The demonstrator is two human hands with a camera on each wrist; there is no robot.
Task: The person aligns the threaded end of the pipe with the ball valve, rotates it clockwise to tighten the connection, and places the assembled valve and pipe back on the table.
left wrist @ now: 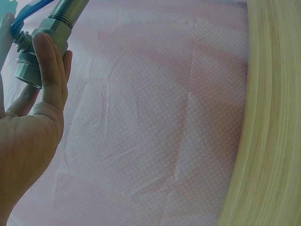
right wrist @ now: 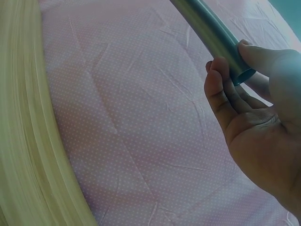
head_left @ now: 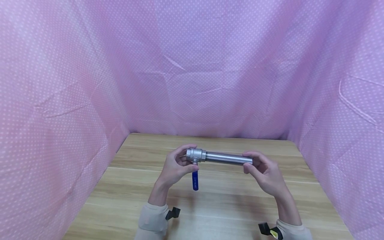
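Metal pipe and ball valve held joined above the table

The left hand curls its fingers round the silver hexagonal metal ball valve, whose blue lever handle hangs down; the right hand pinches the far end of the straight steel-grey pipe between thumb and fingertips. Both parts sit end to end in the air over the pale wooden table, within pink dotted cloth walls. This looks like the threading step; a further move would call for steadying the valve while rotating the pipe on its axis.
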